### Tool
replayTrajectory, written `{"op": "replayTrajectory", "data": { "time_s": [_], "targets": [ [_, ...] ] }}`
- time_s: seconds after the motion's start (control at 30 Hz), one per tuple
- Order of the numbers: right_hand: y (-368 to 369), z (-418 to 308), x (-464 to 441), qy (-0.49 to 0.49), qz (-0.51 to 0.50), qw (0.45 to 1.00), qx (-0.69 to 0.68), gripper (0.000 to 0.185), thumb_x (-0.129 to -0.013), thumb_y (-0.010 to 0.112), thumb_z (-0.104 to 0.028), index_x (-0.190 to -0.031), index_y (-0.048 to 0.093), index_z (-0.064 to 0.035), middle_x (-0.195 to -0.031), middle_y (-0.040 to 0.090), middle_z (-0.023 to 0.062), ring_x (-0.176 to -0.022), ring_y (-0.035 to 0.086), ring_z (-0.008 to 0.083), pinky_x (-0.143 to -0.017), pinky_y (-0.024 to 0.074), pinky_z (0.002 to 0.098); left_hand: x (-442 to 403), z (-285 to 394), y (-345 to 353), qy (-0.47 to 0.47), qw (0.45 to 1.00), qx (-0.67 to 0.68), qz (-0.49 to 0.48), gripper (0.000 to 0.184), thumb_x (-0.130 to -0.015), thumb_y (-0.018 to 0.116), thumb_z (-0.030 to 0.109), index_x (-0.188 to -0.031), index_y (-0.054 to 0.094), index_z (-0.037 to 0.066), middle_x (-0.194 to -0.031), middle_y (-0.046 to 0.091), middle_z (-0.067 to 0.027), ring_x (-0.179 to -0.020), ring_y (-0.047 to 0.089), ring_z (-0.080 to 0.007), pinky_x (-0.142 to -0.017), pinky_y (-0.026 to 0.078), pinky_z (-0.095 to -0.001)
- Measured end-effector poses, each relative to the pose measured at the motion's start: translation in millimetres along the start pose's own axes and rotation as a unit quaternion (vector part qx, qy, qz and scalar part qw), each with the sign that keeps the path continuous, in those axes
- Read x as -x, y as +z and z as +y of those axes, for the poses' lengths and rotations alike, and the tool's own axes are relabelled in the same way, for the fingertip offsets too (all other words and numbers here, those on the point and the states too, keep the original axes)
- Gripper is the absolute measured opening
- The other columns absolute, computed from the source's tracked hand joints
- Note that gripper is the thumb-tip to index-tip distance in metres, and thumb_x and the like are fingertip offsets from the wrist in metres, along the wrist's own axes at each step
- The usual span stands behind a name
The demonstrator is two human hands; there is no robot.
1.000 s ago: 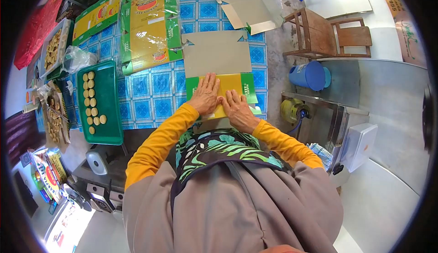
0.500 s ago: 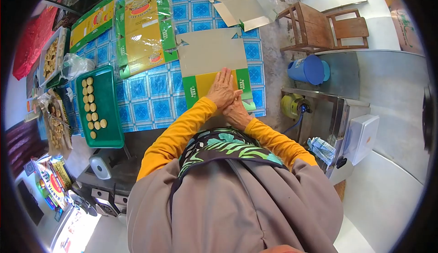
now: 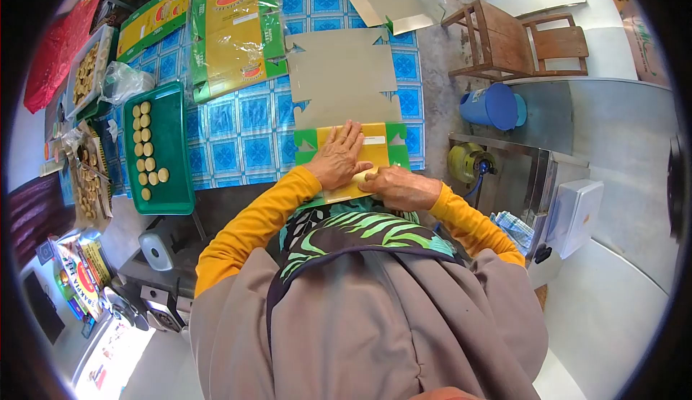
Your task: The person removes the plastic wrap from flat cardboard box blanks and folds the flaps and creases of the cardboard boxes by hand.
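Observation:
A flat cardboard box blank (image 3: 344, 76) lies in front of me, with its plain grey-brown inside facing up at the far part. Its near part is folded over, so a printed yellow-and-green panel (image 3: 396, 137) faces up. My left hand (image 3: 334, 161) rests on this panel, palm down and fingers spread. Close beside it, my right hand (image 3: 404, 188) is closed, with curled fingers and the thumb at the panel's near part. What lies under those fingers is partly hidden. The near edge of the box overhangs the table beside my patterned apron (image 3: 375, 230).
A blue tiled tablecloth (image 3: 234, 144) covers the table. To the left are a green tray (image 3: 166, 184) of round pastries and plastic-wrapped printed boxes (image 3: 231, 32). Another unfolded box (image 3: 393, 0) lies at the far side. A wooden chair (image 3: 497, 40), blue bucket (image 3: 489, 107) and gas cylinder (image 3: 465, 162) stand right.
The near part of the box has been turned over and drawn toward me, showing more printed panel. My hands have moved apart; the left has spread its fingers, the right has shifted right.

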State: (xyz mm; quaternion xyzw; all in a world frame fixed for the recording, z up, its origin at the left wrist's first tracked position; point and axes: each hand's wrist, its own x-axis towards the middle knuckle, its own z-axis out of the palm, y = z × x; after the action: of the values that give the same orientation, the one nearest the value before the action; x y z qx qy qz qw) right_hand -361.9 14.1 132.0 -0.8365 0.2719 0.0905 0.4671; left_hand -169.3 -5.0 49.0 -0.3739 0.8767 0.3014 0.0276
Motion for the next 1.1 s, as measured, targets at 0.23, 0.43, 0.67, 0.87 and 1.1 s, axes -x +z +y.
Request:
{"op": "replayTrajectory", "data": {
  "time_s": [0.23,0.43,0.67,0.87,1.1],
  "targets": [
    [5.4,19.3,-10.3,0.034,0.098,0.992,0.066,0.019,-0.068,0.055,-0.004,-0.086,0.058,0.0016,-0.079,0.061,0.0234,-0.085,0.060,0.0418,-0.074,0.0477,0.0483,-22.9,-18.7,16.0,-0.042,0.999,-0.005,-0.013,0.078,-0.096,0.035,0.053,-0.144,0.024,-0.007,-0.154,0.012,-0.0250,-0.145,0.005,-0.0368,-0.116,0.008,-0.0491],
    [41.8,53.6,-34.0,-0.003,0.067,0.993,0.097,0.022,-0.069,0.055,-0.005,-0.091,0.059,-0.0030,-0.083,0.060,0.0200,-0.082,0.059,0.0379,-0.071,0.0464,0.0466,-24.9,-25.0,29.4,-0.027,0.998,-0.051,0.040,0.075,-0.097,0.034,0.053,-0.143,0.027,-0.006,-0.154,0.013,-0.0234,-0.145,0.006,-0.0358,-0.115,0.009,-0.0516],
    [34.4,43.7,-25.4,0.012,0.058,0.994,0.095,0.021,-0.069,0.055,-0.006,-0.088,0.061,-0.0047,-0.074,0.059,0.0194,-0.074,0.060,0.0406,-0.068,0.0466,0.0485,-34.8,-24.3,22.1,-0.049,0.996,-0.048,0.060,0.070,-0.097,0.034,0.052,-0.139,0.037,-0.004,-0.152,0.023,-0.0216,-0.144,0.015,-0.0344,-0.114,0.015,-0.0526],
    [-27.8,-31.9,9.5,0.019,0.055,0.993,0.103,0.012,-0.068,0.056,-0.007,-0.079,0.059,-0.0005,-0.071,0.060,0.0208,-0.073,0.061,0.0402,-0.067,0.0469,0.0484,-34.5,-8.7,-54.2,-0.039,0.996,0.086,-0.007,0.057,-0.099,0.033,0.046,-0.134,0.042,0.003,-0.127,0.050,-0.0228,-0.122,0.046,-0.0387,-0.098,0.038,-0.0495],
    [-60.4,-50.7,54.4,-0.067,0.004,0.998,-0.003,0.046,-0.071,0.055,-0.003,-0.117,0.061,-0.0013,-0.074,0.059,0.0219,-0.073,0.058,0.0387,-0.070,0.0454,0.0425,-3.9,29.2,-53.2,0.021,0.977,0.159,-0.141,0.046,-0.099,0.036,0.043,-0.100,0.060,0.003,-0.098,0.059,-0.0233,-0.095,0.057,-0.0406,-0.081,0.045,-0.0500]
  ]
}}
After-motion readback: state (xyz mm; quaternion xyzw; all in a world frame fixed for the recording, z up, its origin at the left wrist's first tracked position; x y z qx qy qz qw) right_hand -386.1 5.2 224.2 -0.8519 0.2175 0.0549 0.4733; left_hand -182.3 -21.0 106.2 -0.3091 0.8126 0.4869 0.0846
